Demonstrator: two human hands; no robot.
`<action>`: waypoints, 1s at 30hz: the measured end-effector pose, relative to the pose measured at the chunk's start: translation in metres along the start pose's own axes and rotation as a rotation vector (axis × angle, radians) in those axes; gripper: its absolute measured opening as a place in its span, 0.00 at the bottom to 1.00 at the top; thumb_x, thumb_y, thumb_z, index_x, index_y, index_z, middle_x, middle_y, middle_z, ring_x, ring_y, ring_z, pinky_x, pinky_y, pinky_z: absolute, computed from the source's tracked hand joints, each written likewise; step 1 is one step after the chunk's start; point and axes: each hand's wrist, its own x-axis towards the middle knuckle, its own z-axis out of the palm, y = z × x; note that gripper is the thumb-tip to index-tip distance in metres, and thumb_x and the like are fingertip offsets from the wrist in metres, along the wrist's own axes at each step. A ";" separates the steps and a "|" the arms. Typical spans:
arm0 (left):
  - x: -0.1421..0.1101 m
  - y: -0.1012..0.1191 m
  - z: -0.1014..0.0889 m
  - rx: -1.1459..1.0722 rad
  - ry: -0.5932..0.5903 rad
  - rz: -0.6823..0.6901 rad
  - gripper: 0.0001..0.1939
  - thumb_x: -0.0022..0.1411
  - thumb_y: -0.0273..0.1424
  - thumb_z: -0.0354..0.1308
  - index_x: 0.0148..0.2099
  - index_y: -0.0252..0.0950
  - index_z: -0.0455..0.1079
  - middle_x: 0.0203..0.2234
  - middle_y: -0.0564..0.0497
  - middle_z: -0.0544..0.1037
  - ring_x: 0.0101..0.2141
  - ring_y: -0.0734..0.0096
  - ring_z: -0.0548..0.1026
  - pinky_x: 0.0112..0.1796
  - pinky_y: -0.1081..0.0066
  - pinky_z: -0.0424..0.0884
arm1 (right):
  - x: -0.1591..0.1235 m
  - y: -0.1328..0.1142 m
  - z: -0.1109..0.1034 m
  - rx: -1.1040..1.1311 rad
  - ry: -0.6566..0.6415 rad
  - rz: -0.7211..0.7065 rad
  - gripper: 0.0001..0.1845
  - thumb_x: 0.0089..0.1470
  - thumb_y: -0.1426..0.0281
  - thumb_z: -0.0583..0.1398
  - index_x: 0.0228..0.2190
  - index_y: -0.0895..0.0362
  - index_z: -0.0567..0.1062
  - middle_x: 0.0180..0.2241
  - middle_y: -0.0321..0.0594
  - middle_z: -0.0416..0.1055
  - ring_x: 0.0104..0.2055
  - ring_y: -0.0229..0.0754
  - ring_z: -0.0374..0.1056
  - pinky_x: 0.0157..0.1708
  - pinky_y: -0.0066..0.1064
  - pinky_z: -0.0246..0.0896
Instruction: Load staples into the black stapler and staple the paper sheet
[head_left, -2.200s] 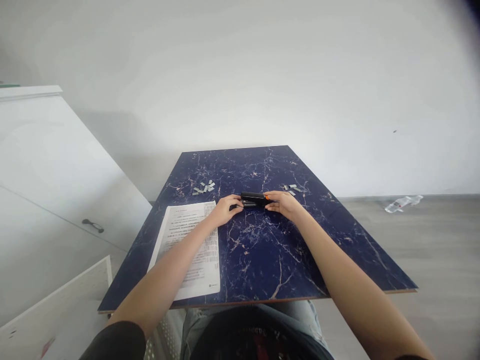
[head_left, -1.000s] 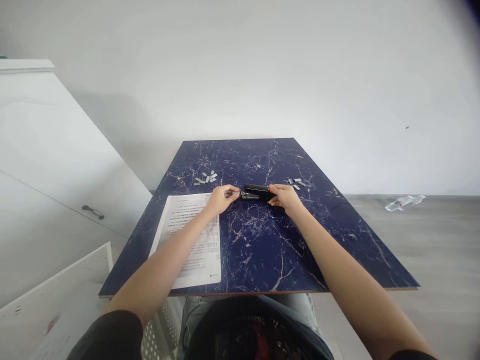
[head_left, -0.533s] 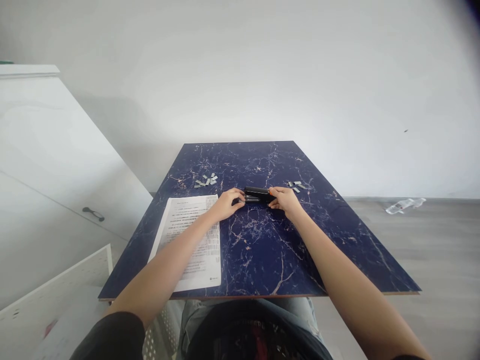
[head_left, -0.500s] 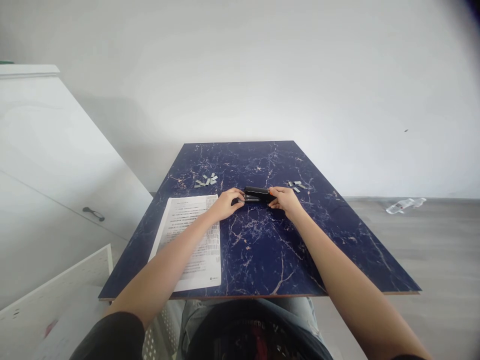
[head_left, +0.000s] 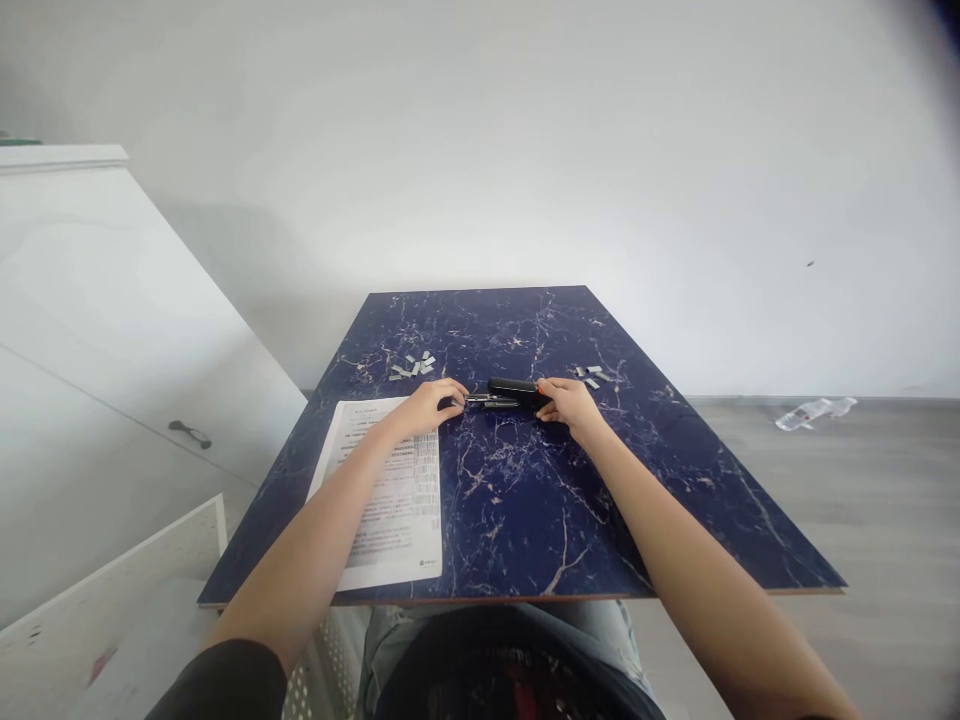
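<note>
A black stapler (head_left: 513,388) with an orange part lies over the blue marbled table (head_left: 510,500), its upper arm raised off the base. My right hand (head_left: 568,404) is closed round its right end, thumb near the orange part. My left hand (head_left: 436,406) pinches the left end of a thin metal slide (head_left: 478,399) that sticks out of the stapler to the left. Some of the fingertips on both hands are hidden. Below my left forearm lies a printed sheet of paper (head_left: 397,530), partly covered by the arm.
Several strips of staples (head_left: 415,367) lie at the back left, and a smaller group of strips (head_left: 592,377) sits behind my right hand. A white cabinet (head_left: 112,300) stands at the left. On the floor at the right is a clear plastic bottle (head_left: 814,412).
My left hand has moved left, and more of the metal slide now shows out of the stapler. My right hand and the stapler stay nearly in place. The view has shifted slightly.
</note>
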 end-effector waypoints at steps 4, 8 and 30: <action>0.000 -0.003 0.001 -0.032 0.071 -0.043 0.11 0.67 0.38 0.57 0.37 0.38 0.76 0.46 0.46 0.80 0.44 0.62 0.78 0.50 0.60 0.71 | 0.001 0.003 0.000 -0.014 0.002 -0.029 0.14 0.59 0.61 0.65 0.34 0.60 0.77 0.19 0.37 0.71 0.17 0.41 0.72 0.15 0.27 0.69; 0.001 0.003 0.005 -0.102 0.231 -0.143 0.13 0.71 0.40 0.53 0.44 0.39 0.75 0.41 0.48 0.81 0.40 0.63 0.79 0.43 0.62 0.73 | 0.000 0.003 0.001 -0.033 -0.007 -0.046 0.13 0.60 0.61 0.63 0.34 0.60 0.76 0.18 0.37 0.70 0.17 0.42 0.72 0.15 0.27 0.69; 0.004 0.009 0.012 -0.017 0.116 0.035 0.11 0.68 0.37 0.58 0.37 0.39 0.78 0.47 0.46 0.78 0.46 0.62 0.77 0.51 0.58 0.70 | 0.003 0.008 -0.009 -0.277 -0.137 -0.221 0.28 0.44 0.56 0.73 0.44 0.59 0.81 0.19 0.35 0.72 0.19 0.38 0.71 0.21 0.28 0.75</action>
